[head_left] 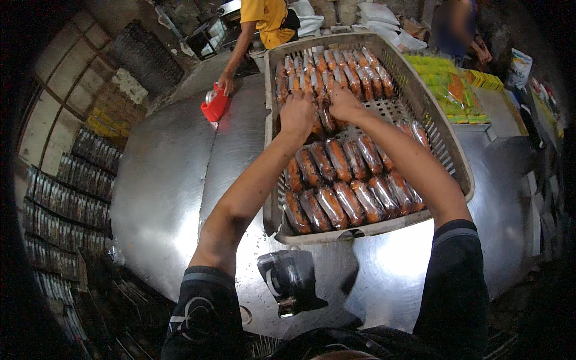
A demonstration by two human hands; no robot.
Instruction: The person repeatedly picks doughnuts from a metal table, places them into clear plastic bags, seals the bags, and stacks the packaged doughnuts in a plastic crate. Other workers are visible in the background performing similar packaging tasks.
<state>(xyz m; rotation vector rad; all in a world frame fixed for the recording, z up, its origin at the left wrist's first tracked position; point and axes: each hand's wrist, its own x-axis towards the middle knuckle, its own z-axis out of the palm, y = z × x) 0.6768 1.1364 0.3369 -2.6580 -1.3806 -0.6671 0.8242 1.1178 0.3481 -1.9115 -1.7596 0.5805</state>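
Note:
A large grey plastic crate (367, 235) holds rows of brown, elongated bread rolls in clear plastic wrap (338, 157). Both my arms reach over its near rows toward the middle of the crate. My left hand (298, 114) is closed at the left, its fingertips down among the wrapped rolls. Beside it my right hand (344, 104) is closed too, gripping at the other end of the same short group. Some wrapped rolls (325, 116) show between the two hands. My fingertips are partly hidden by the hands and the rolls. Bare slatted crate bottom shows right of my right hand.
The crate stands on a shiny metal table (162, 180). A black object (288, 279) lies near its front edge. Across the table, a co-worker's hand (226, 82) touches a red tape dispenser (214, 108). Yellow-green packs (441, 87) sit at right, near another person (454, 30).

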